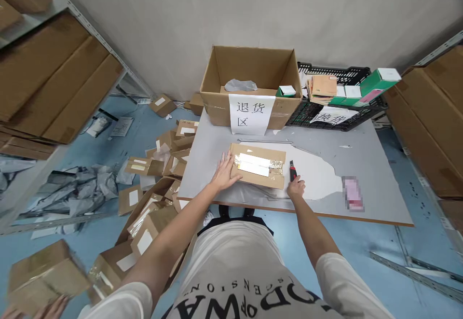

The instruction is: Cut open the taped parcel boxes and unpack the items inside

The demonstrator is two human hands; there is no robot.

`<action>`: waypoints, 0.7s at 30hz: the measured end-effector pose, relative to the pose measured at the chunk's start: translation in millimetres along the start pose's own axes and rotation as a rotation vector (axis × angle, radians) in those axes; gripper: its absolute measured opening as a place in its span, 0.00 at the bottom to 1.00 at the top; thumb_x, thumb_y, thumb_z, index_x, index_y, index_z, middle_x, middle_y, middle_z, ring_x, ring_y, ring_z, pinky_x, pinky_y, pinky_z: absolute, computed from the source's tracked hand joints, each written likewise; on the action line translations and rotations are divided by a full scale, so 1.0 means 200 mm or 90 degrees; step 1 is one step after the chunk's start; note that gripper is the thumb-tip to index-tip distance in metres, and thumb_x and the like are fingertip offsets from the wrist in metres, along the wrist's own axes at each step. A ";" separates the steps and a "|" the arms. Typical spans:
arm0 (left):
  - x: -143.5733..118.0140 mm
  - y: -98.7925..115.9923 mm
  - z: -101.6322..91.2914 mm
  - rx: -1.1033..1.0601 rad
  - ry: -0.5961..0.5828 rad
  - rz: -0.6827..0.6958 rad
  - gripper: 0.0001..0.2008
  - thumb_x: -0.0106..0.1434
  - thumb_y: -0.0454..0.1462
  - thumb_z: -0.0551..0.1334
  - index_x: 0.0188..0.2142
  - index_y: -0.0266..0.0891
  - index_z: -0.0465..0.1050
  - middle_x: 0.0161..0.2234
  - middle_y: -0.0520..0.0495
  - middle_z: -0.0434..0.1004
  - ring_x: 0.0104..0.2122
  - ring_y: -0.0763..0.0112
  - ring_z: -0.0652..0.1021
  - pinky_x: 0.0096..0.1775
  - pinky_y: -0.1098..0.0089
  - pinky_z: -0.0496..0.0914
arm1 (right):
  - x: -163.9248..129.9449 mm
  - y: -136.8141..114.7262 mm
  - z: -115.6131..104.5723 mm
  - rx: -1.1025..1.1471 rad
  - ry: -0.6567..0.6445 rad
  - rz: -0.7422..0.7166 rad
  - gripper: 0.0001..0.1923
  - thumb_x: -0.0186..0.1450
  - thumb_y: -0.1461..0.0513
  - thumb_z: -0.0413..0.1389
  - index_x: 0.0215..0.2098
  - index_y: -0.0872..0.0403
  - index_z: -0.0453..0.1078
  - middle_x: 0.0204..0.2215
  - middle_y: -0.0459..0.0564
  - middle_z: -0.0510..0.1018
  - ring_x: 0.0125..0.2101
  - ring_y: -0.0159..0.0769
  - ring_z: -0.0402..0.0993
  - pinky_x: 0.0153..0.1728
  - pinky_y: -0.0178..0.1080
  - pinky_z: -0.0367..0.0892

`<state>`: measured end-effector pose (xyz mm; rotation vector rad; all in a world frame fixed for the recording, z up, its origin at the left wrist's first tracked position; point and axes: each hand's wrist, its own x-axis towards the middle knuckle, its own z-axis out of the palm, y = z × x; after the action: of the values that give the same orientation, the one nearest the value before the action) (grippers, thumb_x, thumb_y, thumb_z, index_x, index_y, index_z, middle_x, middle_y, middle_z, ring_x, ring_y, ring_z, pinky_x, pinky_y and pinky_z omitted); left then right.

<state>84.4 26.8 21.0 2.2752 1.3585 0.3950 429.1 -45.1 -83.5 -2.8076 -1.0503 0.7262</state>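
A taped cardboard box [258, 180] with a white label lies flat on the grey table [376, 179]. My left hand [226, 172] rests on its left end, fingers spread. To the right of the box, apart from it, my right hand [296, 187] is wrapped round a red and black box cutter [292, 170], whose tip points away from me. White sheet material [318, 176] lies under the cutter and the box.
A large open carton [213, 109] with a paper sign stands at the table's back. Beside it, a black crate [340, 121] holds green boxes. Many small cartons [148, 232] pile up on the left floor. Another person's hands [50, 309] hold a carton [45, 273] at lower left.
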 end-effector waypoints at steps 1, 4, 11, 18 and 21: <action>-0.01 0.01 0.00 0.028 -0.002 -0.001 0.43 0.62 0.53 0.55 0.67 0.37 0.36 0.67 0.35 0.35 0.65 0.46 0.37 0.60 0.42 0.46 | 0.00 0.00 0.01 -0.009 0.000 0.007 0.33 0.67 0.56 0.42 0.66 0.58 0.39 0.54 0.67 0.57 0.55 0.55 0.57 0.51 0.53 0.59; -0.03 0.03 -0.01 0.085 -0.013 0.017 0.39 0.65 0.51 0.52 0.67 0.35 0.37 0.67 0.35 0.39 0.66 0.49 0.39 0.60 0.42 0.44 | -0.02 0.00 0.04 -0.019 0.002 0.006 0.33 0.67 0.56 0.42 0.67 0.60 0.38 0.55 0.68 0.57 0.56 0.55 0.55 0.51 0.52 0.59; -0.03 0.03 -0.03 0.131 -0.035 0.055 0.37 0.66 0.49 0.49 0.67 0.34 0.38 0.66 0.36 0.45 0.66 0.52 0.42 0.60 0.45 0.47 | -0.08 -0.02 0.02 -0.050 0.021 -0.036 0.38 0.66 0.51 0.43 0.67 0.62 0.36 0.57 0.69 0.57 0.58 0.55 0.53 0.53 0.55 0.55; -0.07 0.10 -0.07 0.188 -0.078 0.204 0.37 0.66 0.52 0.48 0.66 0.33 0.40 0.67 0.36 0.43 0.66 0.53 0.43 0.62 0.48 0.42 | -0.02 -0.16 -0.42 0.034 0.256 -0.347 0.36 0.66 0.52 0.41 0.66 0.64 0.42 0.60 0.69 0.55 0.60 0.55 0.52 0.56 0.55 0.54; -0.11 0.13 -0.06 0.197 -0.134 0.262 0.40 0.64 0.54 0.49 0.66 0.33 0.41 0.67 0.37 0.42 0.66 0.54 0.44 0.62 0.52 0.42 | -0.07 -0.35 -0.58 -0.015 0.196 -0.606 0.36 0.65 0.52 0.46 0.66 0.61 0.45 0.62 0.64 0.57 0.61 0.50 0.52 0.59 0.51 0.52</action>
<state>89.0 0.1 44.7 2.7671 0.8936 0.0687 429.2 11.5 40.8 -1.9245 -2.0212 0.1567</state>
